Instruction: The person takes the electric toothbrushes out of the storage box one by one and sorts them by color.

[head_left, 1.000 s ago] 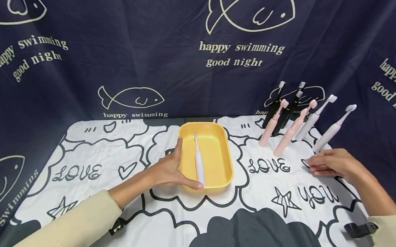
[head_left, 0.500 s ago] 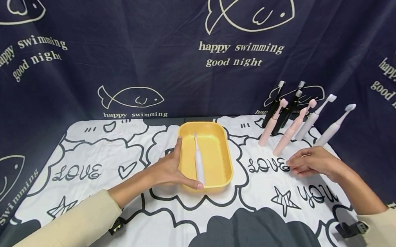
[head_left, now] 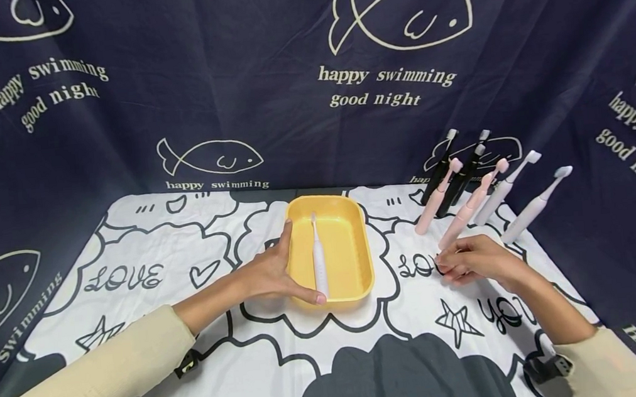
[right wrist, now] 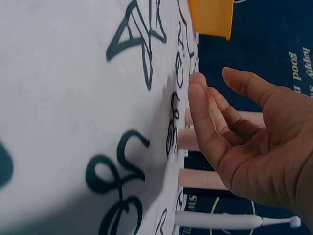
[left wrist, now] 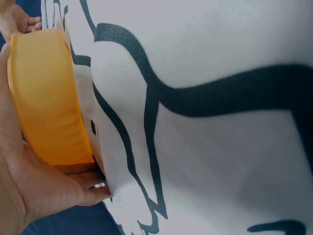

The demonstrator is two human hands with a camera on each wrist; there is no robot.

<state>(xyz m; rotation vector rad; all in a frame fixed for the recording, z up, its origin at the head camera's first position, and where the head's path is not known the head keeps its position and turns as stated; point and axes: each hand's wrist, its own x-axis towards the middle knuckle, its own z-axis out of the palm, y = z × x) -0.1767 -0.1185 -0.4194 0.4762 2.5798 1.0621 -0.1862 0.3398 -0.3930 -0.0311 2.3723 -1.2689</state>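
Observation:
In the head view a yellow plastic tray (head_left: 347, 246) sits mid-table, with a white electric toothbrush (head_left: 320, 264) lying lengthwise in it. My left hand (head_left: 268, 275) holds the tray at its near left corner, thumb on the near rim and fingers along the left wall. The left wrist view shows that hand (left wrist: 44, 188) against the tray's outer wall (left wrist: 46, 98). My right hand (head_left: 479, 260) hovers over the cloth in front of the standing pink toothbrushes (head_left: 431, 212). Its fingers are loosely bent with thumb apart, holding nothing, as the right wrist view of the hand (right wrist: 259, 147) confirms.
Upright at the right back are several electric toothbrushes: black ones (head_left: 440, 181) behind, pink ones in front, and white ones (head_left: 524, 221) on the right. A patterned white cloth (head_left: 203, 309) covers the table. Dark blue fabric (head_left: 263, 90) hangs behind and at the sides.
My right hand has moved left across the cloth, from in front of the rightmost white toothbrush to in front of the pink ones. My left hand and the tray have stayed put.

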